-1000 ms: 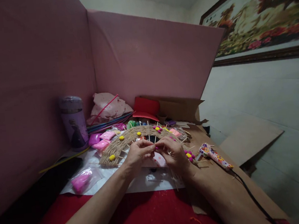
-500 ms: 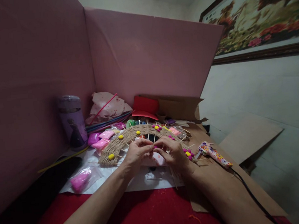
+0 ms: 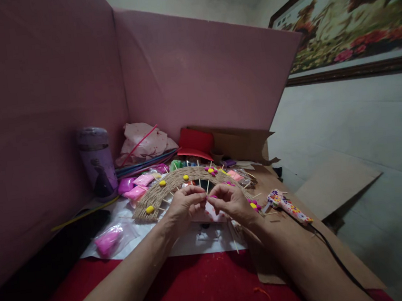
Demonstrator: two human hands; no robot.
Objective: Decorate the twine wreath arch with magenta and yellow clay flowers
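My left hand (image 3: 184, 208) and my right hand (image 3: 230, 204) meet fingertip to fingertip over the table, both pinched on a tiny magenta bit of clay (image 3: 211, 197). Just behind them lies a twine-wrapped arch (image 3: 175, 182) stuck with toothpicks and dotted with yellow clay balls (image 3: 150, 209) and magenta clay flowers (image 3: 211, 171). Another magenta and yellow flower (image 3: 254, 205) sits right of my right hand.
Pink clay packets (image 3: 135, 186) and a bagged magenta lump (image 3: 107, 241) lie at the left. A purple tumbler (image 3: 98, 162) stands by the pink board wall (image 3: 39, 115). A patterned glue gun (image 3: 288, 206) with a black cord rests on cardboard at the right. Red cloth (image 3: 208, 288) covers the near table.
Both hands stay pinched together and have barely shifted; my right wrist has turned slightly, showing more of the flower beside it.
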